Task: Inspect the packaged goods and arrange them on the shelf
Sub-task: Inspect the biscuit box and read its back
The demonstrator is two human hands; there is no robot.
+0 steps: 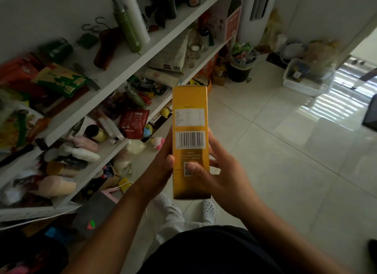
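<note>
A tall gold box stands upright in front of me, its side with a nutrition table, a barcode and a QR code facing the camera. My left hand grips its lower left edge, thumb on the front. My right hand grips the lower right side, thumb pressed over the QR code. The white shelf unit runs along my left, its boards crowded with snack bags, bottles and jars.
A dark red pouch and a green-yellow snack bag lie on the shelves. A green bottle stands on the upper board. A black bin and a clear plastic tub sit on the tiled floor ahead.
</note>
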